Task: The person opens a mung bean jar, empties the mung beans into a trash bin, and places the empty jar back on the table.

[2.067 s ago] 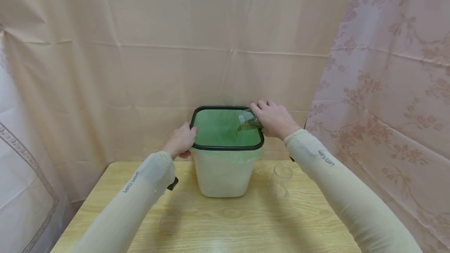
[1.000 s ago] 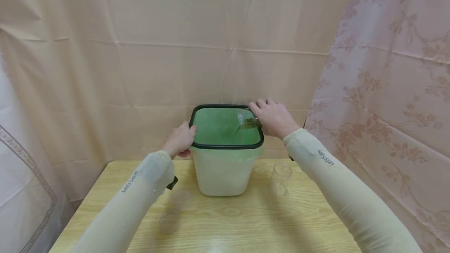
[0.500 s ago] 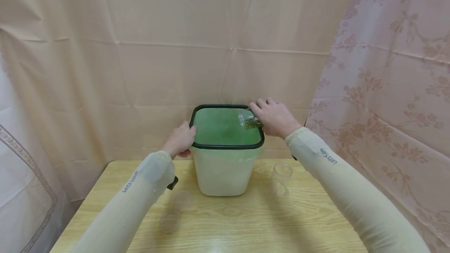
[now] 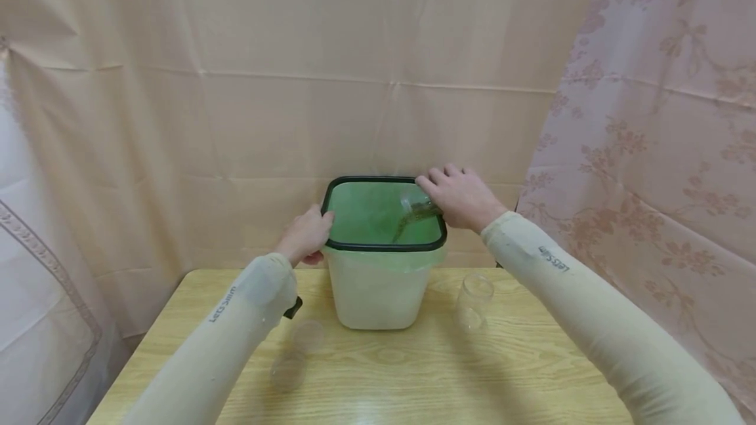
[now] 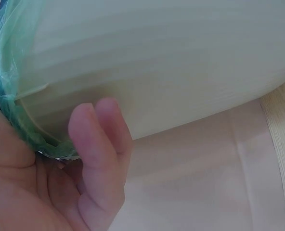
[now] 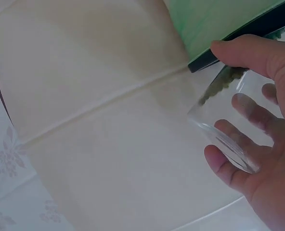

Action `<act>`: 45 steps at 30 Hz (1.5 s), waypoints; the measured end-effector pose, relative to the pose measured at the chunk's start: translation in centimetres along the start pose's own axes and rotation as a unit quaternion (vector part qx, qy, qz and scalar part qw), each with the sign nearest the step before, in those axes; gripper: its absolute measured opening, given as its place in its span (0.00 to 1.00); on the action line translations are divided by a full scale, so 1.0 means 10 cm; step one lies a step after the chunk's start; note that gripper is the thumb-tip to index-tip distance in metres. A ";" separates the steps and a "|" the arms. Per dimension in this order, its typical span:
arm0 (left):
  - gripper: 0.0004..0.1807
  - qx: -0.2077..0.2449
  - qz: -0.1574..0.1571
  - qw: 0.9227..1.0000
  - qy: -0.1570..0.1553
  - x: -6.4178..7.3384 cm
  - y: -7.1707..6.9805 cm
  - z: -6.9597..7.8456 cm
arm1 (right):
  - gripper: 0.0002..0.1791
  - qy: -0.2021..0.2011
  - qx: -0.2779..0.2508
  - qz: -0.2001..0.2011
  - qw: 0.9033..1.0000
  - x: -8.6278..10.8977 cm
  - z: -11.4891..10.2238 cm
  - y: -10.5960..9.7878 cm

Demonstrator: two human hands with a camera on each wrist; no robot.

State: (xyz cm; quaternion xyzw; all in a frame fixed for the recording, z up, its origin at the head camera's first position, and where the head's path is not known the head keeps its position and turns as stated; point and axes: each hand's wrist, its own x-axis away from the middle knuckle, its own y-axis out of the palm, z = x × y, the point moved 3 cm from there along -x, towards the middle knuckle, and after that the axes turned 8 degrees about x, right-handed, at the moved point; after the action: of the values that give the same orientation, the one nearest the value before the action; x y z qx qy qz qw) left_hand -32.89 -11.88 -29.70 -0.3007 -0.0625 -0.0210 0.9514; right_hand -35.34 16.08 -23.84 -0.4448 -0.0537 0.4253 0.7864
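A pale trash bin (image 4: 378, 294) with a green bag liner (image 4: 366, 205) and a black rim (image 4: 384, 247) stands on the table. My left hand (image 4: 306, 233) grips the rim's left side, thumb on top and fingers below; in the left wrist view its curled fingers (image 5: 97, 154) show beside the bin wall. Over the bin's right side my right hand (image 4: 463, 199) holds a clear plastic jar (image 6: 236, 108), tipped mouth-down to the left. Small greenish-brown grains (image 4: 407, 220) run from its mouth into the liner. The bin's bottom is hidden.
A second clear jar (image 4: 474, 300) stands on the table, right of the bin. Two clear round lids (image 4: 288, 372) lie at the left, near my left forearm. A beige curtain (image 4: 283, 117) hangs close behind the wooden table (image 4: 378, 379).
The grains paused half a second ago and now pour in a stream again, with the jar's mouth tipped lower. My left hand keeps its grip on the bin rim.
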 end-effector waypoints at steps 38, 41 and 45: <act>0.34 0.002 0.001 1.000 -0.002 0.01 -0.02 -0.02 | 0.34 -0.074 0.104 -0.067 0.989 -0.13 -0.13 -0.16; 0.34 0.001 0.002 1.000 -0.001 0.01 -0.01 -0.02 | 0.35 -0.089 0.129 -0.072 0.985 -0.14 -0.15 -0.15; 0.34 0.001 0.002 1.000 0.000 0.02 -0.01 -0.01 | 0.34 -0.120 0.186 -0.063 0.973 -0.15 -0.19 -0.14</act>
State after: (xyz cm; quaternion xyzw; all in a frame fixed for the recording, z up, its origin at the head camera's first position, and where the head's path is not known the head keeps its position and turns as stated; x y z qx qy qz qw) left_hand -32.70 -12.02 -29.69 -0.2995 -0.0616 -0.0186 0.9519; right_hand -34.54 13.44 -23.48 -0.2320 -0.0959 0.4278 0.8683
